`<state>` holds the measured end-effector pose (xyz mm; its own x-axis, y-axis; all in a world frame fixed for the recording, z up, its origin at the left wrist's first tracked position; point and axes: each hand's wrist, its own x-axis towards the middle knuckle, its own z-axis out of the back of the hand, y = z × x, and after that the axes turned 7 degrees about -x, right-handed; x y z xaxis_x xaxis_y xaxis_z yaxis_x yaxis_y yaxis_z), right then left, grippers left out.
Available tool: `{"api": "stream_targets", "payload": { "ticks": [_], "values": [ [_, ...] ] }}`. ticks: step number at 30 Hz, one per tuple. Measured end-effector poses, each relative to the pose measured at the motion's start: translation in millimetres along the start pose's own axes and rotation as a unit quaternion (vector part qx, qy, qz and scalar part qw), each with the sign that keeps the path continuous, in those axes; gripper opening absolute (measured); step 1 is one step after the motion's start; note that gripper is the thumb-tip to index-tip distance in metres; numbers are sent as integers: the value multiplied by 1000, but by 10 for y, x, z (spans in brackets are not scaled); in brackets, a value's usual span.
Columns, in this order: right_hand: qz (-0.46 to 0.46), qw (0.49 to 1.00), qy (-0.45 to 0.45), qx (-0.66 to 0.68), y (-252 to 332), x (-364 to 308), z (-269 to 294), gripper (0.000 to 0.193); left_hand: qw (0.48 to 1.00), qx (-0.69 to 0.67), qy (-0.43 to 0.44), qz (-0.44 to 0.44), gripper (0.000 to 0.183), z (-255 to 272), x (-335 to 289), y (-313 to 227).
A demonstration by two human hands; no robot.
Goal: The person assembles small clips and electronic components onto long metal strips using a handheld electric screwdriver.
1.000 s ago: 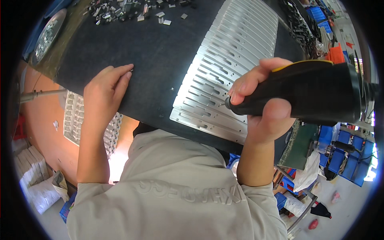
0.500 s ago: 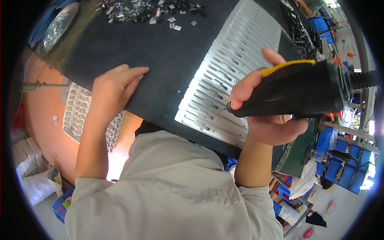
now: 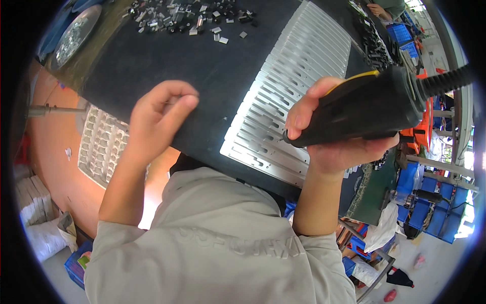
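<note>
Left hand [image 3: 164, 114] raised above dark-topped counter [image 3: 126, 66], near its front edge, left of slotted metal plate [image 3: 288, 76] and apart from it. Thumb and index tips brought close together, rest curled in; can't tell if anything small is pinched.

Right hand [image 3: 331, 154] grasping black power tool [image 3: 362, 114], fingers wrapped round body and some laid along the nose. Tool tilted, nose down-left over near part of plate; can't tell if tip touches it. Yellow strip along tool top, black ribbed hose [image 3: 448, 81] off rear end.

Plate lies flat on counter, long, silver, rows of slots and ridges, running diagonally from front edge to far side.

Writing: raised tone-on-tone letters across front of person's beige shirt [image 3: 217, 273], blurred in places.

Also on counter: loose heap of small silver and black parts [image 3: 177, 17] at far side, shallow round dish [image 3: 94, 15] of small metal bits far left, black parts [image 3: 377, 48] right beyond plate. Another person's hand [image 3: 378, 11] top right, near blue baskets [image 3: 400, 33]. Moulded grey tray [image 3: 104, 142] below counter level, left. Blue bins [image 3: 445, 218] far right.
</note>
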<state>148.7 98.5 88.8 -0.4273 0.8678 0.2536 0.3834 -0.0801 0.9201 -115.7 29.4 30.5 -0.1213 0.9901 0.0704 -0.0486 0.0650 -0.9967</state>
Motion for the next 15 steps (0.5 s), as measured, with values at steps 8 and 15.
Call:
{"api": "stream_targets", "payload": {
  "ticks": [8,15],
  "values": [
    [60,998,14,30,-40,27,40,108,978,-161,98,84,10,-617,67,-27],
    [5,999,-37,10,8,17,-15,103,983,-117,109,88,11,-611,67,50]
  ]
}}
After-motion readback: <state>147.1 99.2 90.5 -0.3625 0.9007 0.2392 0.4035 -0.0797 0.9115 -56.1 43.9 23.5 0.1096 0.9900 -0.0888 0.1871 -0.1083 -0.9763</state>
